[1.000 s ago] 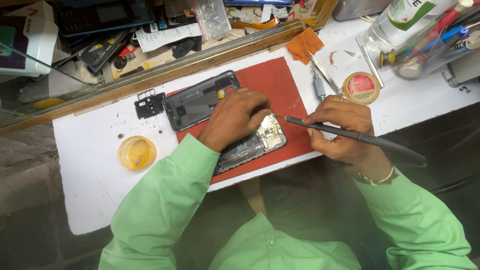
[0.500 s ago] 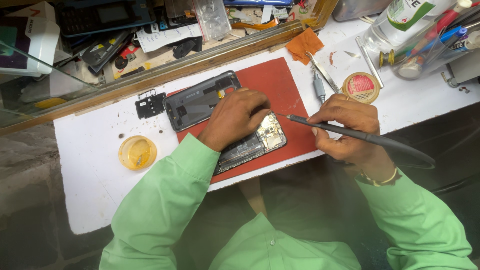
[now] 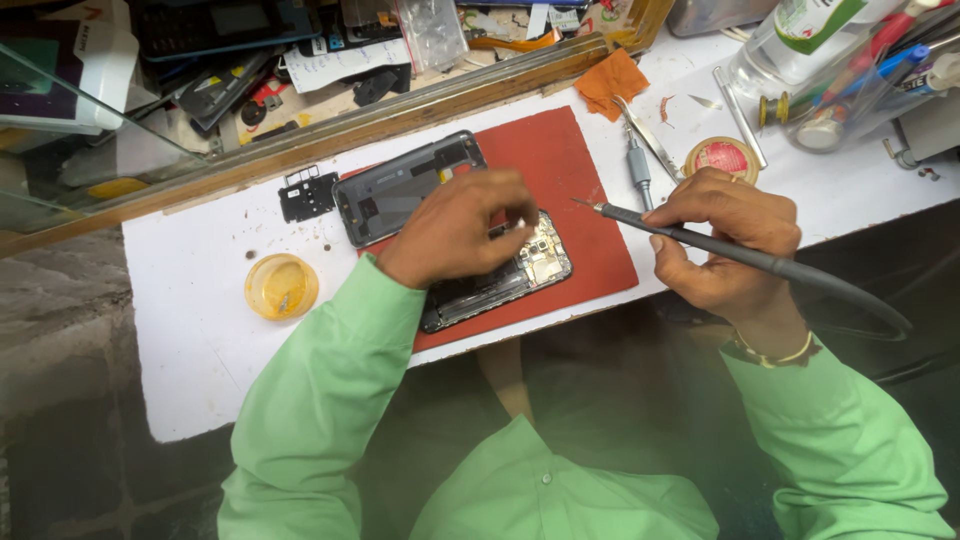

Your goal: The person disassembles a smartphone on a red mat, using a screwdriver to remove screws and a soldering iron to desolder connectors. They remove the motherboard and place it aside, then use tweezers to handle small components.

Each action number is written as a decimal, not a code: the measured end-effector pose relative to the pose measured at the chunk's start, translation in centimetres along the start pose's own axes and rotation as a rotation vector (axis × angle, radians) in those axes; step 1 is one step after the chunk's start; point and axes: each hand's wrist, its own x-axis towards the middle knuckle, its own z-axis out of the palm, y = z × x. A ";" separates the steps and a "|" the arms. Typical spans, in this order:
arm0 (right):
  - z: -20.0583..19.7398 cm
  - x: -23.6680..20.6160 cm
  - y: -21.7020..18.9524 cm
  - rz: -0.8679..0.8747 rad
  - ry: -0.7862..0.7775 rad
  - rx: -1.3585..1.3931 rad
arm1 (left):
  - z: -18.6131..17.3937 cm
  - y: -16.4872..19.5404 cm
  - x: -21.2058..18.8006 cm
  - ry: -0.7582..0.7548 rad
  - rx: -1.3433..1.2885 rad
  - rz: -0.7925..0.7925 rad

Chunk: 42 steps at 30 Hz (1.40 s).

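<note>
Left hand is pinching the opened phone on the red mat covering the white worktop, while right hand is gripping a grey soldering iron.

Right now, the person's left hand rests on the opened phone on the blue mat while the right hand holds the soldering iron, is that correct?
Not quite: the mat is red, not blue, as the head view shows. The rest holds: the left hand rests on the opened phone and the right hand holds the soldering iron.
</note>
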 end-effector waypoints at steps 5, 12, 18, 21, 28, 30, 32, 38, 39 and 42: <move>-1.2 -0.1 -0.6 -0.012 0.049 0.012 | 0.3 1.2 -0.6 -0.188 0.031 -0.010; -1.7 0.0 -1.2 -0.048 0.066 0.024 | 0.3 1.0 0.1 -0.302 0.097 -0.012; -1.8 0.2 -1.7 -0.047 0.067 0.024 | 0.1 0.2 2.1 -0.487 0.110 -0.103; -1.9 0.1 -1.6 -0.041 0.069 0.027 | 0.2 0.2 2.6 -0.515 0.137 -0.133; -1.9 0.0 -1.4 -0.079 0.063 0.027 | -0.1 0.3 2.6 -0.530 0.125 -0.124; -1.9 0.0 -1.4 -0.078 0.065 0.029 | -0.1 0.3 2.6 -0.524 0.109 -0.126; -1.9 0.0 -1.5 -0.073 0.070 0.029 | -0.2 0.4 2.4 -0.524 0.097 -0.140; -2.0 0.1 -1.8 -0.062 0.063 0.007 | -0.3 0.4 2.1 -0.489 0.145 -0.110; -2.0 0.1 -1.8 -0.068 0.062 0.008 | -0.2 0.3 2.1 -0.482 0.133 -0.094; -2.0 0.1 -1.8 -0.082 0.063 0.024 | -0.1 0.2 2.1 -0.482 0.113 -0.057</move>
